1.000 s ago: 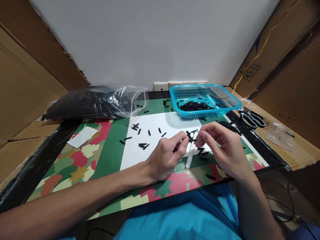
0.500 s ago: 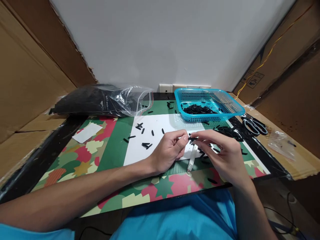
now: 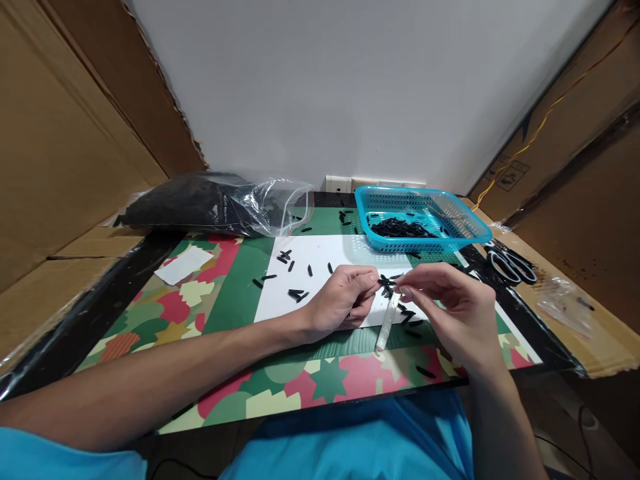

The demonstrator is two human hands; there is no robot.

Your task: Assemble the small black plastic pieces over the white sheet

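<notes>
My left hand and my right hand meet over the front of a white sheet. Between their fingertips they pinch a small black piece. A narrow clear plastic strip lies slanted just below the fingertips; whether a hand touches it I cannot tell. Several short black pieces lie scattered on the white sheet and on the patterned mat.
A blue basket holding black pieces stands at the back right. A clear bag of black material lies at the back left. Scissors and a small clear bag rest on the right. A white paper slip lies left.
The view has shifted slightly, so everything sits a bit lower and to the right. Both hands stay together at the small black piece with only small finger movement.
</notes>
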